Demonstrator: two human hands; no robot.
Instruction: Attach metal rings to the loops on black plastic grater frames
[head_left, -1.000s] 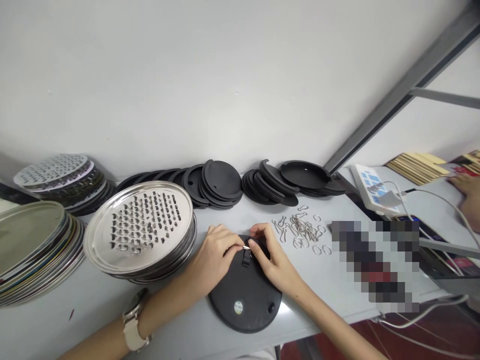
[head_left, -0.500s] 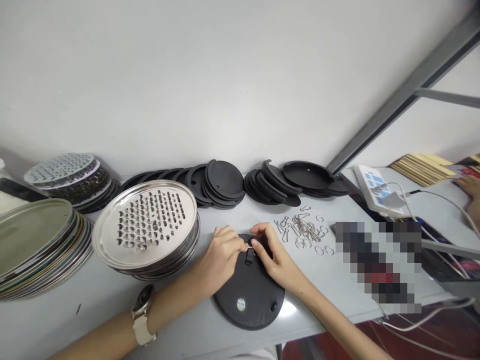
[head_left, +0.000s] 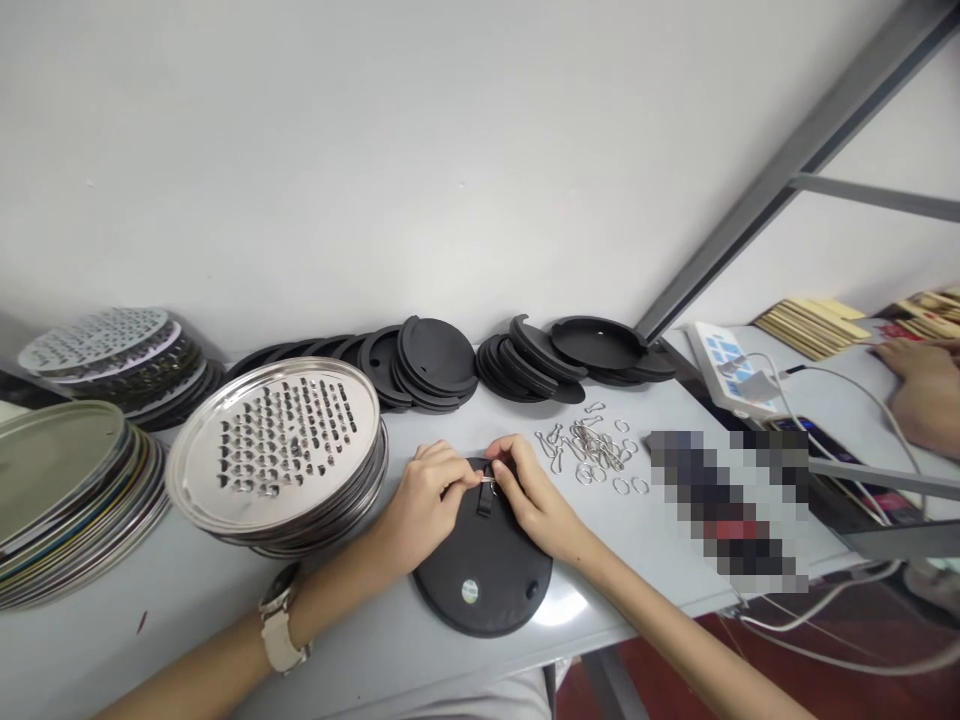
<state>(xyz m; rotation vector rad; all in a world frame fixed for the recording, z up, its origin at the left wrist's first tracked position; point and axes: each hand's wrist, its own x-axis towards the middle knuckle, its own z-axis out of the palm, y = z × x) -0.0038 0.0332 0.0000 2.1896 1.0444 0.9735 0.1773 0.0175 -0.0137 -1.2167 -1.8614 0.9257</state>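
Observation:
A round black disc-shaped case [head_left: 487, 580] lies flat on the table before me, with a round sticker [head_left: 469, 591] and a dark knob [head_left: 532, 590] near its lower edge. A short black strap loop [head_left: 485, 500] is at its upper part. My left hand [head_left: 429, 500] is closed, pinching a small silvery metal ring [head_left: 489, 480] at the top of this loop. From the other side my right hand [head_left: 529, 495] pinches the same spot with thumb and fingers. Fingertips partly hide the ring. To the right lies a loose pile of metal rings and snap hooks [head_left: 596, 447].
Stacked metal grater discs [head_left: 289, 440] stand left, beside stacked coloured discs [head_left: 60, 470]. Black round covers [head_left: 439, 360] line the wall. A metal frame post [head_left: 750, 200], a white box [head_left: 731, 370], cables and another person's hand [head_left: 919, 380] are at right.
The whole view has shifted slightly, so things sit a little further left. Both my hands stay at the strap loop, with fingers slightly moved. The other person's hand at right shows more.

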